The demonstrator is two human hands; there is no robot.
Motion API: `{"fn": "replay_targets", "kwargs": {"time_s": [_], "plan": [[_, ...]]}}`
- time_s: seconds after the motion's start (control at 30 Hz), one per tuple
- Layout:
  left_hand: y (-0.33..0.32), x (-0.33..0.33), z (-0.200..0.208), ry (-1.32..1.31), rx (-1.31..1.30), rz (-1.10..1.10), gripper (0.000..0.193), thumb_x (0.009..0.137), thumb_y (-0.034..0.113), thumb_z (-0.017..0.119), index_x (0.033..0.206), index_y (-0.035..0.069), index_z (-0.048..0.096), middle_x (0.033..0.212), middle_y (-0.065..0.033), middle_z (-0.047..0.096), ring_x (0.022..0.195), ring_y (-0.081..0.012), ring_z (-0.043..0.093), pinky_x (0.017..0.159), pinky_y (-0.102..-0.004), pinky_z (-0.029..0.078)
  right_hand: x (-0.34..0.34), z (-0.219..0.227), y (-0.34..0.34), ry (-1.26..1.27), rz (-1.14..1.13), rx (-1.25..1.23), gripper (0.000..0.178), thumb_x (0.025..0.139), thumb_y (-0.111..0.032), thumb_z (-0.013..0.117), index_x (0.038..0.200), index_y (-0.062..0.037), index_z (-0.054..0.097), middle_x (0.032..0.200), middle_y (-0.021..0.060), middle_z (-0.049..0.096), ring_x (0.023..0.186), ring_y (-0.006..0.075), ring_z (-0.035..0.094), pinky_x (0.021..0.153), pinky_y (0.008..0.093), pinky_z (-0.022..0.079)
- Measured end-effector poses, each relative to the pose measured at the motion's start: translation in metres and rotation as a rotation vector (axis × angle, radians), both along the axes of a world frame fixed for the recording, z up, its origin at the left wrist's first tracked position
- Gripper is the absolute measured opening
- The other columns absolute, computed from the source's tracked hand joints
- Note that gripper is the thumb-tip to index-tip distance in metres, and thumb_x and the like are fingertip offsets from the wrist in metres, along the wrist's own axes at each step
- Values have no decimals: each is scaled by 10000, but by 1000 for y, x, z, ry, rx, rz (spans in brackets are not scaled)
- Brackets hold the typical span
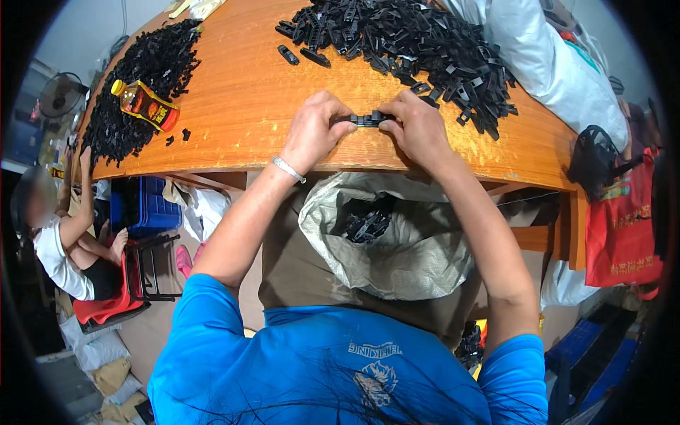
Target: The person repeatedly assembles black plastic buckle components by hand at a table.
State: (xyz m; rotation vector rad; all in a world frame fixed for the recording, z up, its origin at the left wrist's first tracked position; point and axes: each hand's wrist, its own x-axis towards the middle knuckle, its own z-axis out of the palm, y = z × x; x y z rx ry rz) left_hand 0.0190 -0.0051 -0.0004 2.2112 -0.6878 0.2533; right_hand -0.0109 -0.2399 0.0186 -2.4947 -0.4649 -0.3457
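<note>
Spreading across the upper part of the view, the wooden desk is marked by paler worn patches. At the left, a co-worker in a white top is seated on a red chair. At the right, a stuffed white sack is laid over the end of the desk. Beyond the hands, black plastic parts are spread in a large right heap. Below the near edge, an open woven sack is seen in front of the wearer, with more black parts gathered inside. At the desk's left end, a left heap of small black parts is piled, and a red bag is hung at the opposite end. Beside the left heap, a yellow-capped bottle is laid on its side. Near the middle of the near edge, the left hand, with a silver bracelet worn at its wrist, and the right hand are placed close together. Between them a small black piece is held over the desk. By each hand's grip, thumb against fingers, one end of it is clamped. Whether it is made of one part or several cannot be told.
</note>
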Motion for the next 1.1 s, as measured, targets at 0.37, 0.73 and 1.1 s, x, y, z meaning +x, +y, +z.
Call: {"fn": "replay_targets", "kwargs": {"time_s": [0.37,0.73,1.1], "plan": [[-14,-1,1,11,9,-48,182,781,93,880,876,31,738,896,-128,668,868,-329,675,764,-431,533,11,-5,-1,-78,155,-88,218,826,-157,828,1023,-70,792,940,97,668,879,351,691,734,453,542],[-46,73,19,-346,220,20,243,919,85,703,1156,62,749,1211,-126,675,1171,-342,624,971,-418,558,-38,25,-37,115,138,-80,263,870,-258,819,1051,-71,785,973,152,723,917,366,715,808,449,560],[-70,104,23,-455,439,-86,195,830,57,779,986,67,661,1049,-105,673,1057,-339,628,909,-437,555,76,-12,-35,-289,-145,-310,110,857,-17,647,951,-24,703,936,216,704,762,397,741,666,473,599]]}}
